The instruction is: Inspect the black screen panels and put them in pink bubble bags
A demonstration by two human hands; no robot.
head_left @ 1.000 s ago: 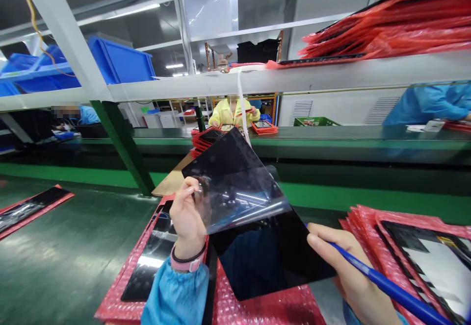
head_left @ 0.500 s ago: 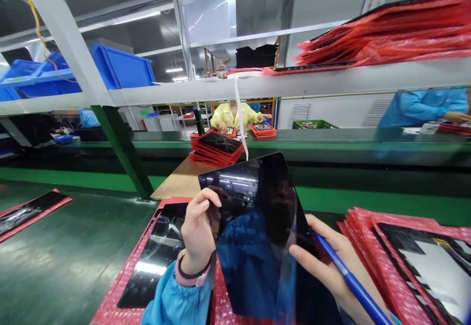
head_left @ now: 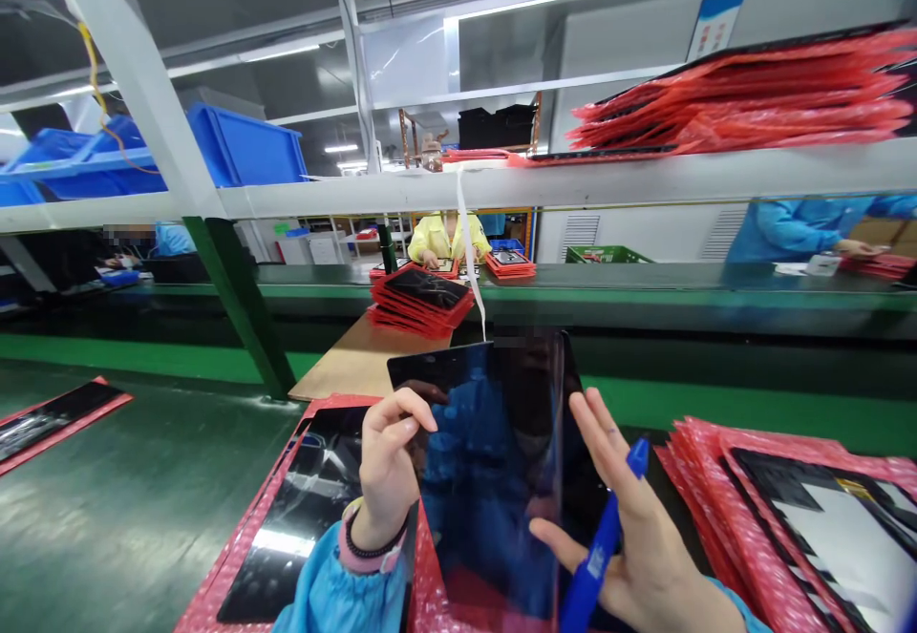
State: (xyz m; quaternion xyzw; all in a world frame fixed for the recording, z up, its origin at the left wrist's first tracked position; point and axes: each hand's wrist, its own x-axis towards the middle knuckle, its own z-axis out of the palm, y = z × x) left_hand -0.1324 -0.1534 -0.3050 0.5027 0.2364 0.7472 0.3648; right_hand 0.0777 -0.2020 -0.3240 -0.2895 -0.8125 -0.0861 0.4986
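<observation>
A glossy black tablet screen (head_left: 479, 480) is tilted up in front of me, reflecting a blue sleeve. My left hand (head_left: 391, 456) grips its left edge, with curled fingertips over the front. Along the right edge is my right hand (head_left: 630, 518), its fingers stretched out and its thumb at the screen's front. A blue pen (head_left: 602, 557) is tucked in that hand. Down the screen's right part runs a bright line, perhaps a clear film's edge. Beneath lies another black screen (head_left: 293, 518) on red bubble wrap (head_left: 207, 576).
Right of my hands is a stack of red bubble-wrap sleeves (head_left: 706, 509) with a panel on top. A wrapped screen (head_left: 57, 418) lies far left. Ahead, more red packs (head_left: 419, 299) sit on a brown board (head_left: 344, 361). A green post (head_left: 240, 308) and overhead shelf (head_left: 344, 192) frame the bench.
My right hand has turned more upright and its fingers have straightened along the screen's edge. The pen has swung to point upward. The screen has dropped slightly in view.
</observation>
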